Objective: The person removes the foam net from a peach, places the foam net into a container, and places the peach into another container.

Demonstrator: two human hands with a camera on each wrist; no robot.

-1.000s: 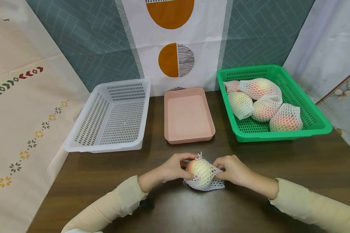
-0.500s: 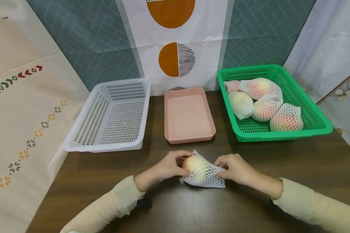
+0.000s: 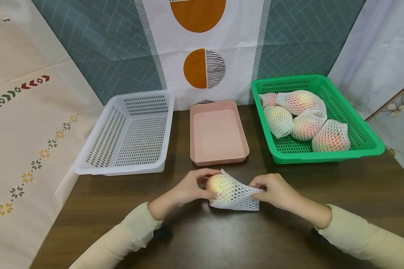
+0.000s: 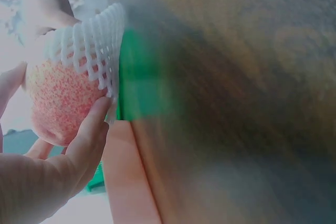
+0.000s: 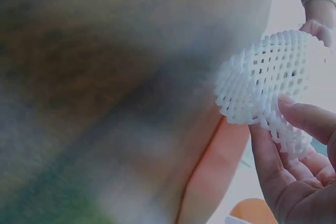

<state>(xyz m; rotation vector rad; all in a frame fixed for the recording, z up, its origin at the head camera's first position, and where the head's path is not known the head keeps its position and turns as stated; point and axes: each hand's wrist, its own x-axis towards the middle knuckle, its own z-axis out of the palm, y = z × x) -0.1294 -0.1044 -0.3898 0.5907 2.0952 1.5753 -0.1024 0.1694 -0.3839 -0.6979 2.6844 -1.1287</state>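
Note:
A yellow-and-red peach [image 3: 214,184] is partly out of its white foam net sleeve [image 3: 237,197], low over the table in the head view. My left hand [image 3: 190,188] grips the bare end of the fruit, thumb and fingers on opposite sides. With thumb and fingers my right hand [image 3: 277,191] pinches the loose end of the sleeve, which stretches out to the right of the fruit. In the left wrist view the speckled red skin of the peach [image 4: 65,100] shows below the mesh. The right wrist view has the sleeve [image 5: 283,72] between thumb and fingers.
Behind the hands stands a pink tray [image 3: 219,132]. At the back left is a white slotted basket [image 3: 163,149]. A green basket [image 3: 360,130] at the back right holds several net-wrapped peaches [image 3: 330,138]. The dark wooden table [image 3: 229,243] lies underneath.
The left hand has moved left with the peach, drawing it further out of the sleeve. The right hand has shifted slightly right and away from me, pulling the net longer.

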